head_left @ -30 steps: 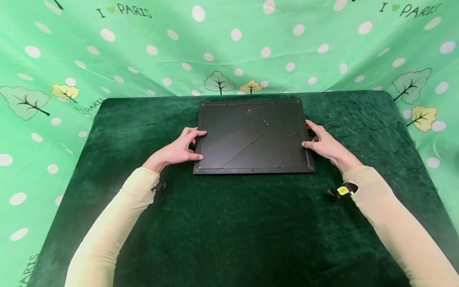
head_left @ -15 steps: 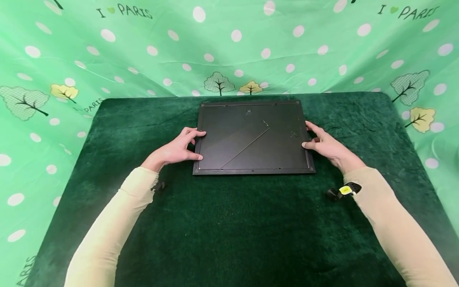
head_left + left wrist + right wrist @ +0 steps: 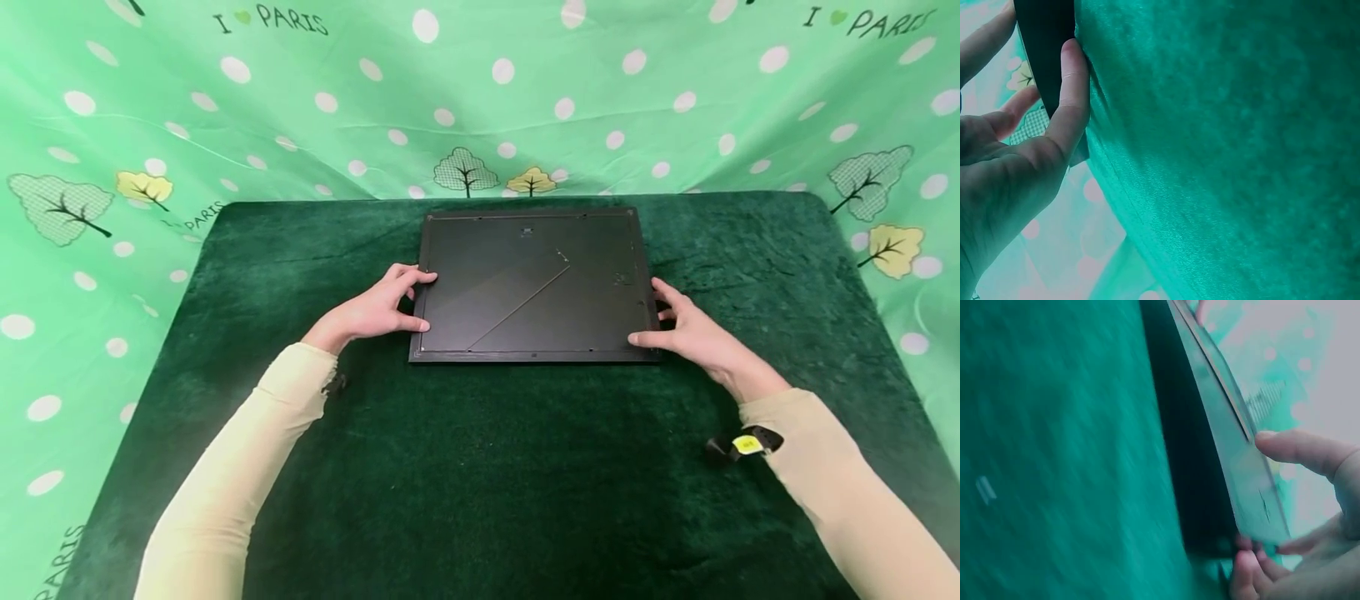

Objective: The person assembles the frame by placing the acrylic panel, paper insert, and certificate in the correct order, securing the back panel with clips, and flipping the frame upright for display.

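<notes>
At the left of the frame, a cream fabric sleeve [image 3: 232, 467] leads to the person's bare left hand [image 3: 375, 312], its thumb and index finger spread apart with their tips on the left border of a flat black rectangular panel with a raised rim [image 3: 517, 258]; the other fingers bend against its outer side, gripping that edge. The panel lies at upper centre, between the hands, on a dark green velvety cloth [image 3: 487, 475]. A thin tan cord [image 3: 519, 307] slants across its face, clear of both hands. Right of centre, the bare right hand [image 3: 693, 337] grips the panel near its lower right corner, thumb on top, fingers against the outer side.
</notes>
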Tool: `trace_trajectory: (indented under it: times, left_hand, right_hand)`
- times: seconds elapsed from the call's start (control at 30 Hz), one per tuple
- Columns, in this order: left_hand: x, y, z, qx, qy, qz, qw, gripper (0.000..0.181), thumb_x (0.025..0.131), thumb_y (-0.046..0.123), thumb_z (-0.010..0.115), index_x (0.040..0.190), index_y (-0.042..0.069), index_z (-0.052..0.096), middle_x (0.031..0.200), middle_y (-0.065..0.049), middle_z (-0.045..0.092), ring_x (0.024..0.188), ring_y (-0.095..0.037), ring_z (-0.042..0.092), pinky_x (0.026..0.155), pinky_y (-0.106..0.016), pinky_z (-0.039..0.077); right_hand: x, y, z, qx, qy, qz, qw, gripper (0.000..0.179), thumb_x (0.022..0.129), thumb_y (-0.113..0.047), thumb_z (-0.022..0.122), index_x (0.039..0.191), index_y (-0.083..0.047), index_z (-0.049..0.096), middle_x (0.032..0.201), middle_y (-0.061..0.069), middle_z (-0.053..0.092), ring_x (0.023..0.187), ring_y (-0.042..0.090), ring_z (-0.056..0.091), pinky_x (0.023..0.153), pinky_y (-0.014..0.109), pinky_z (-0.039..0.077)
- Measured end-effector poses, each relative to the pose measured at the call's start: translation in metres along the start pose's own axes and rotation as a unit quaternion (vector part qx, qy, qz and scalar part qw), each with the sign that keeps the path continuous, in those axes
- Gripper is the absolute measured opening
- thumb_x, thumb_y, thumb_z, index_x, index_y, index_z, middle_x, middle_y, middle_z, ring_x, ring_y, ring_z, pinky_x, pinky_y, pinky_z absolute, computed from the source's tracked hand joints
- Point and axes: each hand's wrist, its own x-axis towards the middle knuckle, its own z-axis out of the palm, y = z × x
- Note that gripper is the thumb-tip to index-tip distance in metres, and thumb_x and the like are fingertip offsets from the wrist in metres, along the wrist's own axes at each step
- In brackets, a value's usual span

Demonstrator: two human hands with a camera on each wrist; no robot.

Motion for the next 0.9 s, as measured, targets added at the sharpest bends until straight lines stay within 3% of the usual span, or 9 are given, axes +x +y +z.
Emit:
trace_trajectory:
  times: [0.13, 0.37, 0.57, 0.9]
  left_hand:
    - [0.0, 0.0, 0.001, 0.0, -0.002, -0.002, 1.0, 0.074, 0.088, 0.015, 0.073, 0.149, 0.005, 0.033, 0.147, -0.02, 0.018, 0.116, -0.033, 0.037, 0.095, -0.05, 0.035]
    - [0.0, -0.001, 0.001, 0.001, 0.001, -0.003, 1.0, 0.075, 0.088, 0.015, 0.073, 0.15, 0.006, 0.031, 0.147, -0.02, 0.018, 0.118, -0.034, 0.038, 0.097, -0.05, 0.034]
    - [0.0, -0.001, 0.001, 0.0, 0.003, 0.0, 1.0, 0.075, 0.088, 0.016, 0.073, 0.15, 0.006, 0.032, 0.148, -0.02, 0.018, 0.119, -0.034, 0.038, 0.098, -0.05, 0.034]
    - [0.0, -0.001, 0.0, -0.007, 0.002, 0.003, 1.0, 0.076, 0.088, 0.016, 0.073, 0.15, 0.005, 0.031, 0.148, -0.02, 0.017, 0.119, -0.035, 0.038, 0.097, -0.052, 0.034]
  right_hand:
    - [-0.004, -0.001, 0.015, -0.019, 0.027, 0.007, 0.9994, 0.113, 0.087, -0.03, 0.074, 0.152, -0.013, -0.016, 0.152, 0.029, -0.004, 0.129, 0.048, 0.02, 0.098, 0.057, 0.03]
    - [-0.008, -0.005, 0.037, -0.078, 0.09, -0.022, 0.9926, 0.121, 0.08, -0.037, 0.079, 0.153, -0.015, -0.015, 0.153, 0.025, -0.012, 0.137, 0.048, -0.007, 0.101, 0.069, 0.013]
    - [-0.008, -0.006, 0.049, -0.128, 0.137, -0.052, 0.9809, 0.117, 0.078, -0.042, 0.079, 0.156, -0.015, -0.005, 0.154, 0.026, -0.006, 0.135, 0.05, -0.006, 0.094, 0.074, 0.007]
    - [0.001, -0.001, 0.049, -0.157, 0.159, -0.056, 0.9731, 0.111, 0.076, -0.051, 0.078, 0.157, -0.015, 0.009, 0.149, 0.028, -0.005, 0.129, 0.049, 0.001, 0.092, 0.069, 0.014]
